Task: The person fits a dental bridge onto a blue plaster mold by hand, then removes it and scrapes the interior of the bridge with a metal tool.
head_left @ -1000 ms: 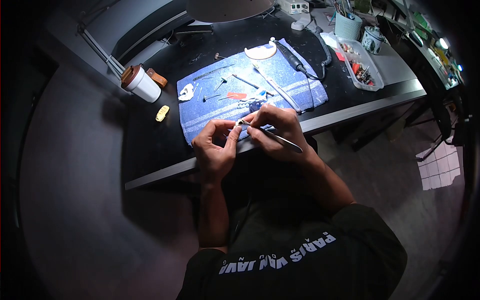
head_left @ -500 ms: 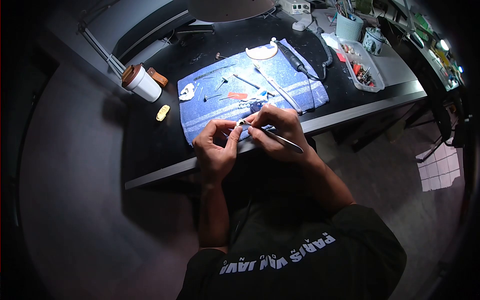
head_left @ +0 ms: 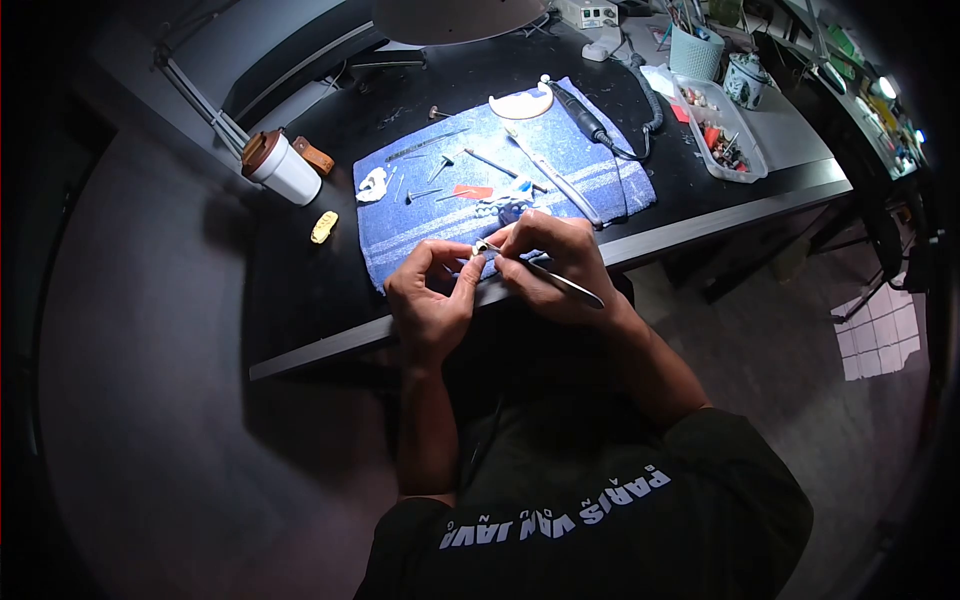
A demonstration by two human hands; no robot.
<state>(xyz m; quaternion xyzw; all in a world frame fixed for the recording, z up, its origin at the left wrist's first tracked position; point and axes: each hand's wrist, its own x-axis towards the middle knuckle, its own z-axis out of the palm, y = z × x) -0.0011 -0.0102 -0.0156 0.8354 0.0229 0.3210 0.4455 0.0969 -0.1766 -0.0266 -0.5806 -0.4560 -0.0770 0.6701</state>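
My left hand (head_left: pixel 430 292) pinches a small whitish piece with a dark patch (head_left: pixel 479 250) between thumb and fingertips, just above the table's front edge. In my right hand (head_left: pixel 562 252) is a slim metal hand tool (head_left: pixel 575 289), held like a pen; its flat rounded end sticks out toward my wrist. The tool's working tip is at the small piece, but its exact contact is too small to make out. Beneath and beyond the hands lies a blue towel (head_left: pixel 385 230). Close to my right fingers are a crumpled blue-and-white item (head_left: pixel 512 208) and a toothbrush (head_left: pixel 555 175).
Several thin tools and a red slip (head_left: pixel 472 191) lie on the towel. A corded rotary handpiece (head_left: pixel 582 115) rests by a white crescent-shaped piece (head_left: pixel 522 104). A lidded cup (head_left: pixel 290 172) and yellow object (head_left: pixel 324 227) stand left; a plastic box (head_left: pixel 747 165) sits right. A lamp shade (head_left: pixel 460 20) hangs above.
The small piece has turned slightly at my left fingertips, and the tool's tip has shifted a little with my right fingers. Both hands stay in nearly the same place.
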